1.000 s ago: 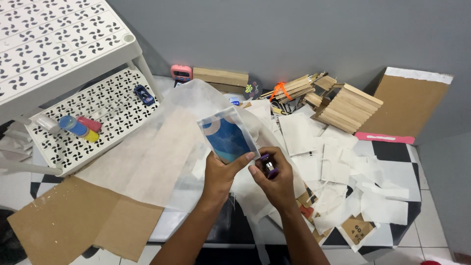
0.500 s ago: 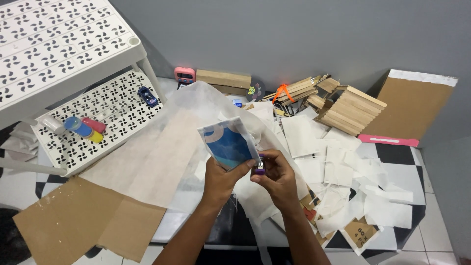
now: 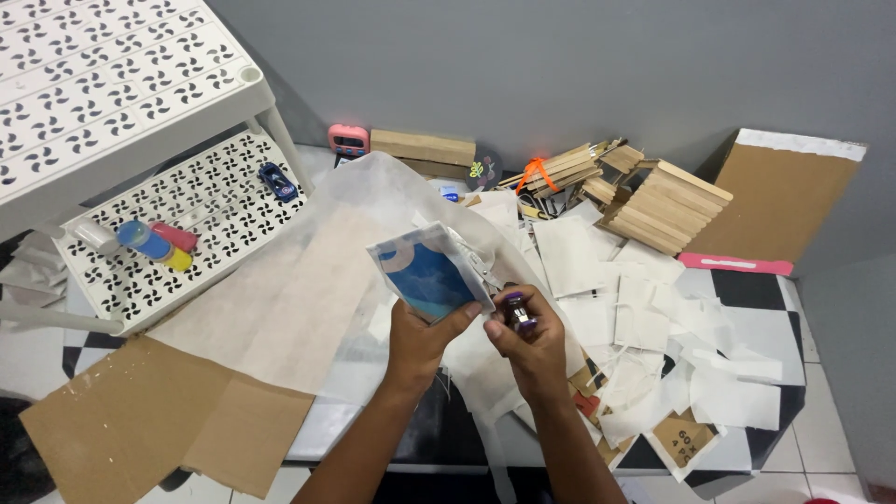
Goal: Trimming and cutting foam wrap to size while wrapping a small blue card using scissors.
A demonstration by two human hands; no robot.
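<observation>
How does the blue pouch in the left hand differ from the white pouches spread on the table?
The blue pouch is held up and tilted by the left hand; the white pouches lie flat, scattered and overlapping on the table. The blue pouch has a blue printed face; the white pouches look plain. Both are flat and roughly rectangular.

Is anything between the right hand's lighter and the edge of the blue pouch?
Nothing visible. The right hand holds the small purple lighter just beside the blue pouch, which the left hand grips from below. Only a small open gap separates them.
</observation>
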